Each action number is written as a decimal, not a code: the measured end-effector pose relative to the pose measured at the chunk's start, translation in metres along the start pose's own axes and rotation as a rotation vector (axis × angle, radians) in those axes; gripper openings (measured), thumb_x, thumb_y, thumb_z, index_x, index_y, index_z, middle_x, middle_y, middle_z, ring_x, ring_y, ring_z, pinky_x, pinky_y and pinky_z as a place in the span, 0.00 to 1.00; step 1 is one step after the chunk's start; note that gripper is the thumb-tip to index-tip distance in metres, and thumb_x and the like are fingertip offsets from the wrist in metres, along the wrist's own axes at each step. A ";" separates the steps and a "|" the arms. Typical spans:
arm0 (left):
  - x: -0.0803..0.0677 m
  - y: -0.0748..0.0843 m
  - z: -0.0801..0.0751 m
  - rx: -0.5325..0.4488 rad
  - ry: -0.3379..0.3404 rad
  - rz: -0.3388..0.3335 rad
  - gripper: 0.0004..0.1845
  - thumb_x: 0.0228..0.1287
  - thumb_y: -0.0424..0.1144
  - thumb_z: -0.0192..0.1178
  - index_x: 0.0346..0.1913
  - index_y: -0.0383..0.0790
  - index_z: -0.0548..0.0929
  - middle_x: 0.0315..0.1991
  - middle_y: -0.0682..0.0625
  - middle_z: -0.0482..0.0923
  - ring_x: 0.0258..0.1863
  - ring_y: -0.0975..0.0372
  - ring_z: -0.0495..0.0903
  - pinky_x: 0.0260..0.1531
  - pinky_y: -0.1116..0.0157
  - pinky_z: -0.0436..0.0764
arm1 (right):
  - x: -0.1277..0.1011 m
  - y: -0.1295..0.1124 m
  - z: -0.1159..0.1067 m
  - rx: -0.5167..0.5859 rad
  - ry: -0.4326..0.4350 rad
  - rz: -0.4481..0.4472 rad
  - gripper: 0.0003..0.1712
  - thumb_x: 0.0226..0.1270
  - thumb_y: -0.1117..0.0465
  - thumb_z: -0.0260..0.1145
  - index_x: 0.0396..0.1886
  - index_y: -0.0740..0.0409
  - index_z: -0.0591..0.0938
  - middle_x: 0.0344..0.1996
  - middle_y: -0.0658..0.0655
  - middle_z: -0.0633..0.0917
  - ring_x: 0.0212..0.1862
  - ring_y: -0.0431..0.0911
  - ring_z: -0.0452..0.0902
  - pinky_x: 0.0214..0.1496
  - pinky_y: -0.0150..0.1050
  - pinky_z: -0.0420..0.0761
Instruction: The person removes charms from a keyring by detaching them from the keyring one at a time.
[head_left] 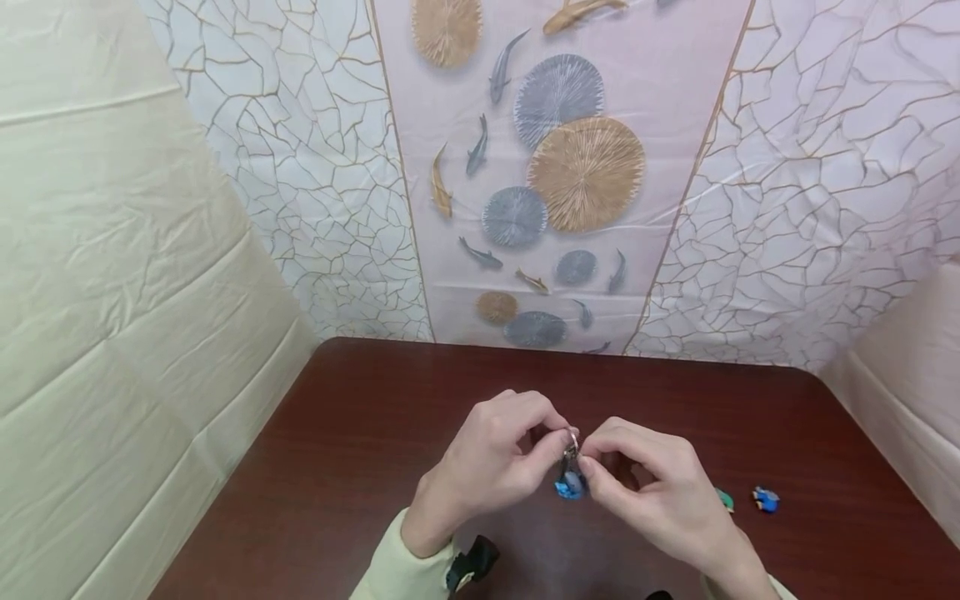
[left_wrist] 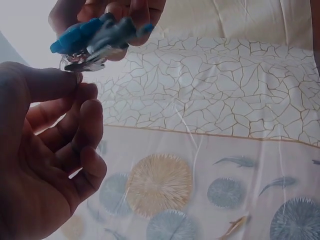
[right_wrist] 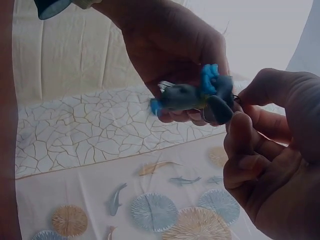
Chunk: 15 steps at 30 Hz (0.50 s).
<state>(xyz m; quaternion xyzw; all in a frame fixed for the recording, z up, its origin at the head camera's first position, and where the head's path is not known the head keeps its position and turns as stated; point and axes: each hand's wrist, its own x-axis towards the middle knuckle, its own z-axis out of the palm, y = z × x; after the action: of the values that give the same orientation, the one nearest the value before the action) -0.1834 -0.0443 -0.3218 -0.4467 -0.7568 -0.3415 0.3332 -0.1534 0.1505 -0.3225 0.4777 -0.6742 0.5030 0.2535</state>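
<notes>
Head view, lower centre of frame: both hands meet above the dark red-brown table (head_left: 360, 433). Left hand (head_left: 491, 454) and right hand (head_left: 652, 492) both pinch 1 small item between them, a blue-grey figure charm (head_left: 570, 483) hanging from a metal ring (head_left: 573, 439). The ring sits at the top of the pinch and the charm hangs just below it, above the tabletop; can't tell whether it touches the surface.

Left wrist view, upper left of frame: the charm (left_wrist: 97, 32) lies roughly horizontal, with the metal ring (left_wrist: 82, 62) just under it. The left thumb tip touches the ring while the other left fingers (left_wrist: 82, 130) curl loosely below. The right hand's fingertips (left_wrist: 125, 10) clamp the charm from above.

Right wrist view, centre right: the charm (right_wrist: 192, 95) is caught between the left hand (right_wrist: 170, 45) at top and the right hand (right_wrist: 272, 150) at lower right. The right thumb and forefinger are closed on the ring end (right_wrist: 220, 112).

Grip state: both hands closed in a fingertip pinch, left on the ring, right on the charm/ring end.

Right side of the head frame, on the table: 2 more small pieces, a green one (head_left: 724, 499) partly hidden by the right hand, and a blue one (head_left: 766, 499) just beside it, apart from the hands. Bottom edge: pale yellow sleeve (head_left: 390, 571) and black wrist-camera mount (head_left: 472, 562).
</notes>
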 end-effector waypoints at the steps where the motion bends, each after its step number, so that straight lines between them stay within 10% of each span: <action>1: 0.000 0.000 -0.001 -0.004 0.006 -0.008 0.05 0.60 0.32 0.63 0.31 0.47 0.81 0.26 0.62 0.81 0.24 0.74 0.72 0.31 0.81 0.69 | 0.000 0.000 0.000 -0.003 -0.006 -0.002 0.18 0.50 0.84 0.65 0.33 0.59 0.80 0.26 0.48 0.77 0.26 0.33 0.69 0.21 0.22 0.68; 15: 0.000 -0.003 -0.003 -0.048 0.019 -0.033 0.06 0.59 0.33 0.63 0.31 0.49 0.82 0.26 0.64 0.81 0.25 0.77 0.71 0.28 0.78 0.72 | -0.018 0.017 -0.031 -0.173 -0.008 0.111 0.23 0.46 0.84 0.67 0.33 0.53 0.82 0.27 0.46 0.79 0.27 0.31 0.71 0.21 0.24 0.69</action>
<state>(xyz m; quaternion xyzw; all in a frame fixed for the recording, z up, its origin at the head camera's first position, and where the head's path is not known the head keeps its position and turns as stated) -0.1859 -0.0477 -0.3214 -0.4388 -0.7526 -0.3692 0.3237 -0.1652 0.1865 -0.3337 0.4179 -0.7416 0.4543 0.2627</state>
